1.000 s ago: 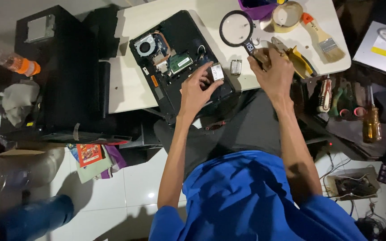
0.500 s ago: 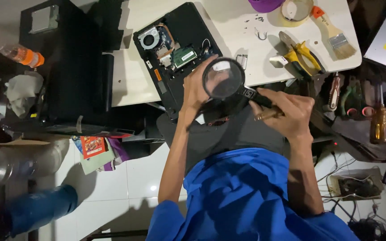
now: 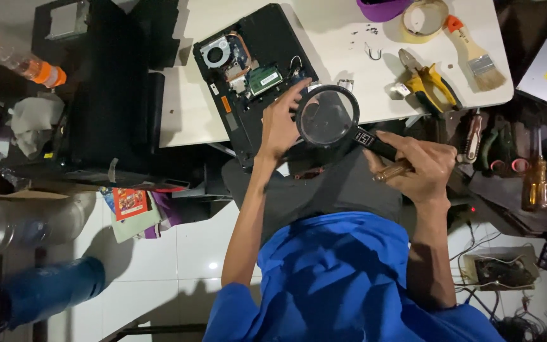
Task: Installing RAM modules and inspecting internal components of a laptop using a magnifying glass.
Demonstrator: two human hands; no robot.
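An opened black laptop (image 3: 248, 69), its bottom cover off and its fan and boards showing, lies on a white table (image 3: 349, 57). My left hand (image 3: 280, 123) rests on the laptop's near edge with fingers spread, touching the inner parts. My right hand (image 3: 416, 166) grips the black handle of a round magnifying glass (image 3: 327, 117). It also holds a brown wooden-handled tool against the palm. The lens hovers over the laptop's near right corner, right beside my left fingers.
Yellow-handled pliers (image 3: 428, 82), a paint brush (image 3: 476, 54), a tape roll (image 3: 424, 19) and a purple bowl (image 3: 384, 7) lie on the table's right part. Screwdrivers (image 3: 533, 183) and other tools sit lower right. A black case (image 3: 106, 88) stands left of the table.
My right hand lifted the magnifying glass from the table's far right and brought it down over the laptop's near corner. My left hand stayed on the laptop.
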